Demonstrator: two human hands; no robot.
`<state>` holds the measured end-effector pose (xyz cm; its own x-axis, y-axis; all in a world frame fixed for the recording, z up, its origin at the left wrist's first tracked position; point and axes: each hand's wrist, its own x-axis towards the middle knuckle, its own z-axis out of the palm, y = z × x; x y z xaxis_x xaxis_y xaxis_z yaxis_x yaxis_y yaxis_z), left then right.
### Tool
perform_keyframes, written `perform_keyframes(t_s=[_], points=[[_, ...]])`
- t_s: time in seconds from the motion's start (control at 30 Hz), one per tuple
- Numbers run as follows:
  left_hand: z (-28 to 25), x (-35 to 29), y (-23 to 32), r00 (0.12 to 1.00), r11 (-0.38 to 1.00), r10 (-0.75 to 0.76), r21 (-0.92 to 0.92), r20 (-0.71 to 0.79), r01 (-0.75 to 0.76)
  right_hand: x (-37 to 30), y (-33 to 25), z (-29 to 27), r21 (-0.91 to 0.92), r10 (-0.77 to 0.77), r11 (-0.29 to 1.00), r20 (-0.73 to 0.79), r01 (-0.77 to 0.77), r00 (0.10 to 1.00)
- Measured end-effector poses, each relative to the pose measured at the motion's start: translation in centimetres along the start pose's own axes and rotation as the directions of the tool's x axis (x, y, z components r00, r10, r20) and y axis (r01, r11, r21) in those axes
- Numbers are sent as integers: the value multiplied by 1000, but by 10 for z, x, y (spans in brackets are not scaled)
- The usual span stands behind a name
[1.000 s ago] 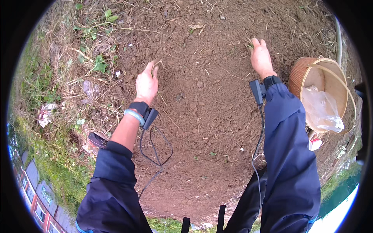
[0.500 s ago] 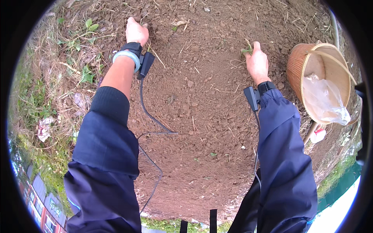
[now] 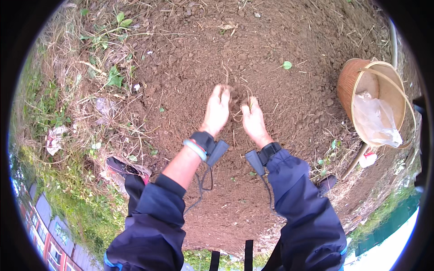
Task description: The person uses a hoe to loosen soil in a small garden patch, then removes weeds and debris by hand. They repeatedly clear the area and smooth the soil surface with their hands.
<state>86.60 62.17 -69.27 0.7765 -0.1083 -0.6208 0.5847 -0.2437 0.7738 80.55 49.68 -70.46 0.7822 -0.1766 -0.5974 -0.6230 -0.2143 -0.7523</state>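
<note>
Over bare brown soil, my two hands are close together in the middle of the view. My left hand is closed, its fingers around a soil-covered clump of roots with a thin brown strand sticking up. Just to its right, my right hand is closed in a pinch on thin dry weed stems that loop between the hands. Motion blurs the clump, so its exact shape is unclear. A round green leaf lies on the soil beyond my right hand.
A woven basket with a clear plastic bag in it stands at the right, near a wooden stick. Dry grass and weeds cover the left side. My shoes show at both sides.
My left hand has come nearer and rightward from the far left; my right hand has moved leftward and nearer. Both now meet at the middle with roots and stems between them.
</note>
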Motion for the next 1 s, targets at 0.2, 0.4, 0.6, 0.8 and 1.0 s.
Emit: perform_keyframes(t_s=[0.2, 0.4, 0.6, 0.8, 1.0], points=[[-10, -100, -4, 991, 975, 74, 218, -114, -48, -62, -48, 42, 816, 545, 168, 391, -553, 742], [-90, -117, 11, 970, 969, 56, 247, -237, 5, -87, -107, 60, 688, 116, -63, 724, -723, 680], [-172, -89, 45, 917, 997, 5, 69, -398, 24, -78, -164, 97, 565, -176, -63, 805, -823, 566], [-323, -37, 94, 818, 963, 30, -204, -574, -178, -37, -192, 86, 596, -50, 551, 722, -584, 690], [-368, 10, 124, 829, 874, 145, 462, -539, 148, 48, -140, 33, -568, -174, 794, 130, 217, 976]])
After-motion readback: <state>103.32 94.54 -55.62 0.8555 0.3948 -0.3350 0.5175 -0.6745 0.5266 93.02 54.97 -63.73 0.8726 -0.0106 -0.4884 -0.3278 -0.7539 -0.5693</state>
